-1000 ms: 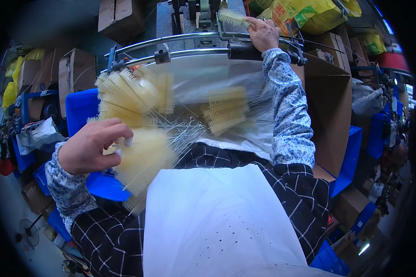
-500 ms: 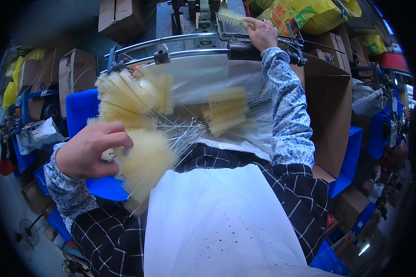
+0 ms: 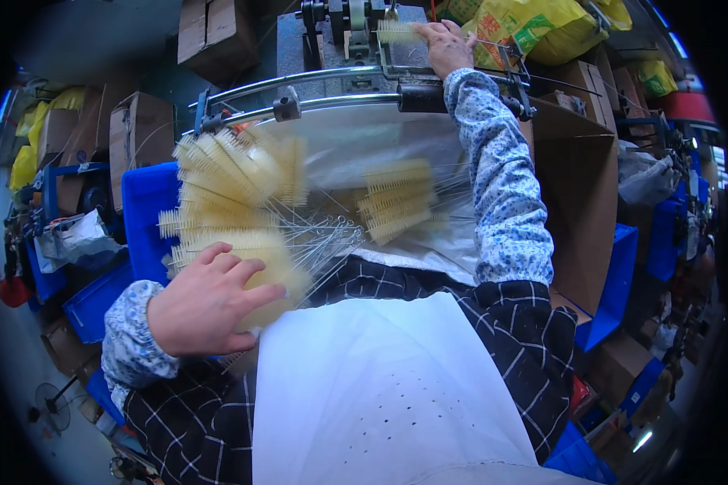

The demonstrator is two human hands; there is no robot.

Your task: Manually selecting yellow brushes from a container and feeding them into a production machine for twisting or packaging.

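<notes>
Cream-bristled bottle brushes (image 3: pixel 239 174) with looped wire handles lie in a heap across my lap, at the left. Over the near end of that heap is my left hand (image 3: pixel 210 303), fingers spread apart and gripping none of the brushes. Far forward, my right hand (image 3: pixel 446 47) has its fingers closed on a single bottle brush (image 3: pixel 398 31), whose bristled end points left toward the machine (image 3: pixel 352 32). My palm hides the grip on its handle. Between my arms, a smaller bunch of brushes (image 3: pixel 396 198) rests on white sheeting (image 3: pixel 348 145).
Steel rails (image 3: pixel 323 103) with a black sleeve (image 3: pixel 421 94) cross in front of me. A blue bin (image 3: pixel 148 214) stands left under the brushes. On the right are a tall cardboard box (image 3: pixel 574 194) and a blue bin (image 3: pixel 611 283). Yellow bags (image 3: pixel 534 28) lie beyond.
My left hand has moved right and nearer to me, and its curled fingers have spread. My right hand has shifted slightly left and forward with its brush, now more level.
</notes>
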